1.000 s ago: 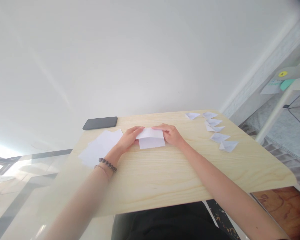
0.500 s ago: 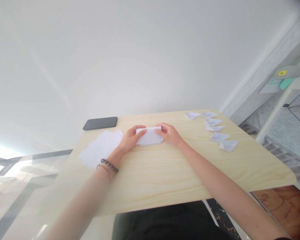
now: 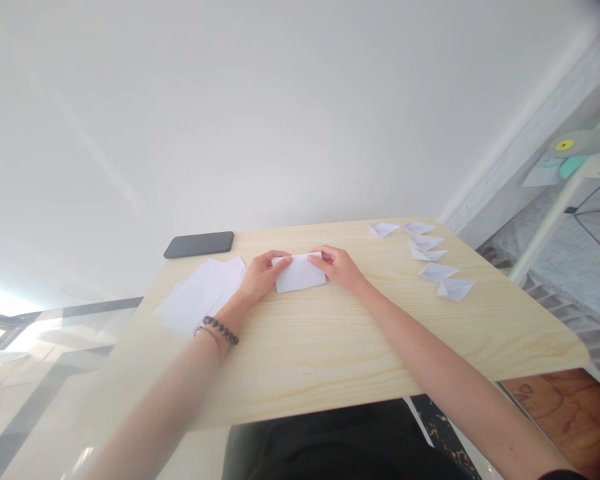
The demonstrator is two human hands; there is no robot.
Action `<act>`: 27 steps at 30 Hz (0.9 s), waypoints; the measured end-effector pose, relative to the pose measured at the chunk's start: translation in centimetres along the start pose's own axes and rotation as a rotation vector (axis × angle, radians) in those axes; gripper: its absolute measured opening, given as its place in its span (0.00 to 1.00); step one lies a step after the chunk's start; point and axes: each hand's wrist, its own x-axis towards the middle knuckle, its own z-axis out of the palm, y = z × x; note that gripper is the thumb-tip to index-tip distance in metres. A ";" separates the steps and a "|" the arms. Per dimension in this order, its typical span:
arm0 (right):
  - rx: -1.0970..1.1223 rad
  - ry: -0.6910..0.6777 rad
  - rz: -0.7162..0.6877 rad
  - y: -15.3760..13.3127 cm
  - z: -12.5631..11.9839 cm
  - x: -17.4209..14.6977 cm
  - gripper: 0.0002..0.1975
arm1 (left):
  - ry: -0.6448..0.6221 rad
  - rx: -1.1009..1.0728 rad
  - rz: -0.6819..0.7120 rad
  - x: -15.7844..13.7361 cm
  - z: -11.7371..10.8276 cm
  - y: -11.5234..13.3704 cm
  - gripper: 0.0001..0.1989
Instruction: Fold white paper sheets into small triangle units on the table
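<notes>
A folded sheet of white paper (image 3: 301, 275) is held between my two hands, just over the middle of the table. My left hand (image 3: 263, 275) pinches its upper left corner, thumb on the near face and fingers behind. At the upper right corner my right hand (image 3: 341, 267) grips it the same way. The fingertips behind the paper are hidden. Close to my left hand and wrist lies a stack of loose white sheets (image 3: 196, 295), fanned out and partly covered by my forearm.
Several folded white paper pieces (image 3: 439, 272) stand along the right side of the light wooden table (image 3: 300, 360). A dark phone (image 3: 199, 245) lies at the back left edge. The wall (image 3: 290, 120) rises behind the table, and a white metal frame (image 3: 550, 220) stands to the right.
The folded paper between my hands has shifted slightly: its lower edges, offset before, now lie nearly together and its face is tilted a little. Both hands have kept their grip and place.
</notes>
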 end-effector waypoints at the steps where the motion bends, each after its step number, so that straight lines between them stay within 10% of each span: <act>1: -0.001 -0.003 0.009 0.1 0.0 0.0 0.19 | 0.009 -0.002 -0.003 0.0 0.0 0.1 0.21; 27: 0.063 -0.031 0.015 0.1 -0.2 -0.1 0.16 | -0.021 -0.058 -0.049 0.3 -0.1 -0.4 0.23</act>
